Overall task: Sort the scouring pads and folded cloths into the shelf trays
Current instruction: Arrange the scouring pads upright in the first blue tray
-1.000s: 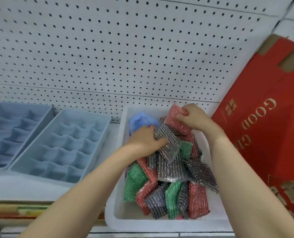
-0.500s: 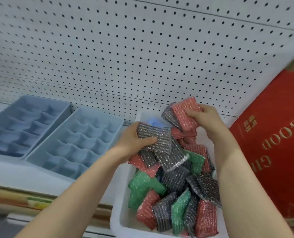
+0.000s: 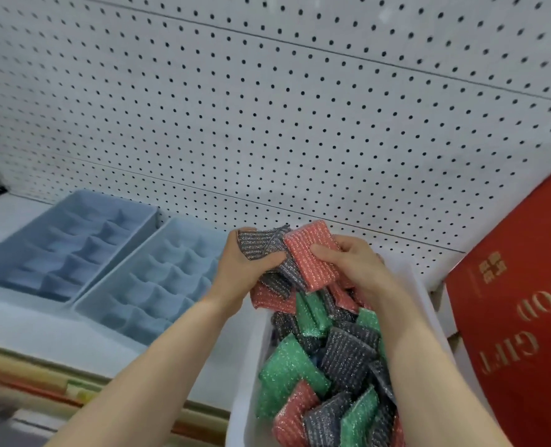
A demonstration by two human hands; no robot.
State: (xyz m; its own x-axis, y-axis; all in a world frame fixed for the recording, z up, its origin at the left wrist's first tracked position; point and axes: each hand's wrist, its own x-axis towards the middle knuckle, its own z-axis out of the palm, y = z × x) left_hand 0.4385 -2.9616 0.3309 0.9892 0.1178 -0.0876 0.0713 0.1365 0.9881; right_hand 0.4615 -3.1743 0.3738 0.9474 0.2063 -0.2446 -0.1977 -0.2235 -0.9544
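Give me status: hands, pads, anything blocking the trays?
Left hand grips grey pad; right hand grips red pad. Both held above white bin of pads. Blue trays hold nothing, nothing in the way.

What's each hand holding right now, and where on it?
Left hand grips grey scouring pads across their lower edge; right hand pinches the red scouring pad at its right side.

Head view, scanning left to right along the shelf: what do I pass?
Darker blue divided tray → lighter blue divided tray → left hand holding a grey scouring pad → right hand holding a red scouring pad → red gift box.
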